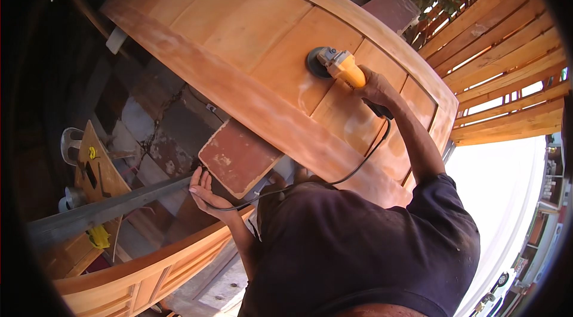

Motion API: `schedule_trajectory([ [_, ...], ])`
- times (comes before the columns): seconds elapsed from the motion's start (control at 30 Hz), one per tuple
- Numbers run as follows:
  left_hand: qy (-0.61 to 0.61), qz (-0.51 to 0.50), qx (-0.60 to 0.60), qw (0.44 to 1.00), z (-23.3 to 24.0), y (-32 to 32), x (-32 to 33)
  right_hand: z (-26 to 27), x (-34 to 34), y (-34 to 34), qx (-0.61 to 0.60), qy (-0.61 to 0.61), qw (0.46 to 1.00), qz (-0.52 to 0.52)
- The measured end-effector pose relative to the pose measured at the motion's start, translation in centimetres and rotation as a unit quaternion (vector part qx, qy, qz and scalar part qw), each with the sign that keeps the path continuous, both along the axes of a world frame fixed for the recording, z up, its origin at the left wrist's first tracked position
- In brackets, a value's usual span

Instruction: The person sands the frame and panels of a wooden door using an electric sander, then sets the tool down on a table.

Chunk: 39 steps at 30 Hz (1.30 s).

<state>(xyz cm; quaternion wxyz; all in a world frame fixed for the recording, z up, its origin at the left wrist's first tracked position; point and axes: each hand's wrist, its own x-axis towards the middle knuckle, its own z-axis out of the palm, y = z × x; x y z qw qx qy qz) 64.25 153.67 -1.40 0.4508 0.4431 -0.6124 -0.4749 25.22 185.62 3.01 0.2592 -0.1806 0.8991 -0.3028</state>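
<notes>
My right hand (pixel 376 87) grips the body of a yellow angle grinder (pixel 347 68). Its dark round disc (pixel 317 63) is against or just over the panelled face of a wooden door (pixel 255 26), which lies across the supports before me. From the grinder's rear, a black power cord (pixel 358 168) loops over the door's near edge and past my torso. My left hand (pixel 208 194) is low on the left, palm up and fingers loosely bent, with the cord running across it. Pale, cloudy patches mark the door's frame and near panels.
A reddish worn board (pixel 239 158) juts out beneath the door. A grey metal beam (pixel 112 212) and another panelled wooden piece (pixel 152 281) stand at lower left. Behind them, a small wooden table (pixel 96 169) holds tools. Wooden slats (pixel 497 44) rise at right; broken tiles (pixel 136 118) cover the floor.
</notes>
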Motion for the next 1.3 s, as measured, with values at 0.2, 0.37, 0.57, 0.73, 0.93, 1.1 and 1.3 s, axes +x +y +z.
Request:
schedule_trajectory([
  [0.2, 0.008, -0.006, 0.004, 1.000, -0.4, -0.2, 1.1, 0.5, -1.3, 0.5, -0.045, -0.012, 0.996, -0.075],
  [0.37, -0.008, -0.018, 0.003, 1.000, -0.5, -0.3, 1.2, 1.2, 3.7, 1.4, 0.023, -0.009, 1.000, -0.011],
  [0.57, -0.011, -0.045, -0.008, 0.999, -0.5, -0.6, 0.1, 1.7, 8.4, 3.3, 0.023, -0.023, 0.999, 0.011],
  [0.73, -0.021, -0.056, -0.011, 0.998, -0.6, -1.0, -0.5, 2.4, 7.0, 6.7, 0.037, 0.000, 0.997, -0.069],
  [0.93, -0.035, -0.061, -0.028, 0.997, -0.2, -0.3, -1.4, 2.6, 5.5, 8.8, 0.033, -0.031, 0.990, -0.134],
  [1.1, -0.053, -0.073, -0.041, 0.995, 0.2, 0.0, -1.9, 2.2, 9.3, 9.1, 0.021, -0.033, 0.995, -0.091],
  [1.3, -0.062, -0.068, -0.058, 0.994, 0.1, 0.2, -2.1, 2.9, 12.9, 9.7, 0.021, -0.034, 0.999, -0.032],
])
